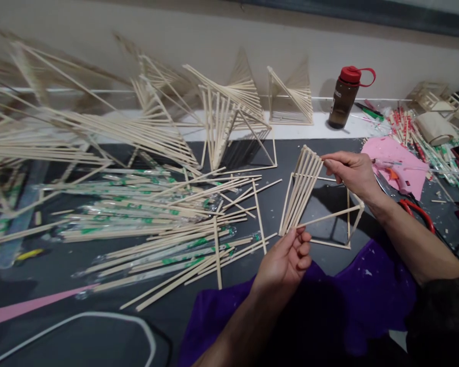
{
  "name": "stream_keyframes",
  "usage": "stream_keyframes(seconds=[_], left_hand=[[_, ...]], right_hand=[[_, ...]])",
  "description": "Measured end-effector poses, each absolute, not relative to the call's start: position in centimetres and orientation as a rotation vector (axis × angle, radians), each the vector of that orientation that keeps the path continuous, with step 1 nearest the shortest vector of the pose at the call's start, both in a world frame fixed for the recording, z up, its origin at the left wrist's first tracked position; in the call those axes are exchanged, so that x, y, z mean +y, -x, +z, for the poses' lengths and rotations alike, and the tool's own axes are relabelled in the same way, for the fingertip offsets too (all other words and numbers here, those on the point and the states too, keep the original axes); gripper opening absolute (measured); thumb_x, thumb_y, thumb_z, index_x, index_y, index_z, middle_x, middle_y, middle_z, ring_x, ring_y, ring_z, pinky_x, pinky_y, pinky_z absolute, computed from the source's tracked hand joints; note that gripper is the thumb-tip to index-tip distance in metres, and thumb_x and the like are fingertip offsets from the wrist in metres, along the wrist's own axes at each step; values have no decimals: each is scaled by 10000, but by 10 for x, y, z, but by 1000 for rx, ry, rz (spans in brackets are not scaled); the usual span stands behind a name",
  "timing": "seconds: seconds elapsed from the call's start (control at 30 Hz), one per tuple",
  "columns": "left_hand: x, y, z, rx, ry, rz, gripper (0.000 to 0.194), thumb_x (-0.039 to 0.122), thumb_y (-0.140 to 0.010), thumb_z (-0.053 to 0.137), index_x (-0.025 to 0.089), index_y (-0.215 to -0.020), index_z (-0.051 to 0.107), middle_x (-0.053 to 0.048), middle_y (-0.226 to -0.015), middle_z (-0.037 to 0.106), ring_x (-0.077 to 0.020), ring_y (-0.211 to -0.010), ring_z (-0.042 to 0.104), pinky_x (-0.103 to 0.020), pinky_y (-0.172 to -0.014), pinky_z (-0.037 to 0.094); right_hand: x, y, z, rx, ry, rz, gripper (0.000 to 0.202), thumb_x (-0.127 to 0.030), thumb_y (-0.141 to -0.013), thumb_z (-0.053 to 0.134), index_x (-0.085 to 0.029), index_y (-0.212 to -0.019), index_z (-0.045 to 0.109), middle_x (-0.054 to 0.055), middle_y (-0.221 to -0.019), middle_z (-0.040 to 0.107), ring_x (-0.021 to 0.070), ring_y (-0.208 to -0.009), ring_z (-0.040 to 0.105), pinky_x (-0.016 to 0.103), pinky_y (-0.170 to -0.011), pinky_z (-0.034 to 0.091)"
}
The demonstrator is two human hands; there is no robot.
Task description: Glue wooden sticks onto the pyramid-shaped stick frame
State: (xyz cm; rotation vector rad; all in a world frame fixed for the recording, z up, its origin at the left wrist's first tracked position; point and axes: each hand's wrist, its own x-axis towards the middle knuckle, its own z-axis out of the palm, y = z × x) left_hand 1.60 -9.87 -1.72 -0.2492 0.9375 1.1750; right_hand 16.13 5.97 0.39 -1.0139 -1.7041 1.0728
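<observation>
A small frame of thin wooden chopsticks stands on the dark table, with a slanted row of several chopsticks along its left side. My right hand pinches at the upper end of the row's rightmost chopstick. Down at that chopstick's lower end, my left hand is closed with thumb and fingertips, beside the frame's front bar. Whether the chopstick is fixed to the frame cannot be seen under the fingers.
Loose and plastic-wrapped chopsticks cover the table's left. Larger twisted chopstick structures stand along the wall. A red-capped bottle, a pink glue gun on pink material, red-handled scissors and purple cloth lie around my hands.
</observation>
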Motion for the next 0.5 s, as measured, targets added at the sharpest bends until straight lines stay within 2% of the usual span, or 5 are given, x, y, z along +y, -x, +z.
stream_keyframes(seconds=[0.5], left_hand=[[-97,-20,-16,928,243,1174,303,169,-1019,385,88,-824,603,-21,-634,578,-52,-435,481,-131,-354,302]], right_hand=[[63,-164,7,-1730,1030,1022,181,-307,-765,695,-173,-844,787,-32,-571,644,48,-404,474,178,-404,358]])
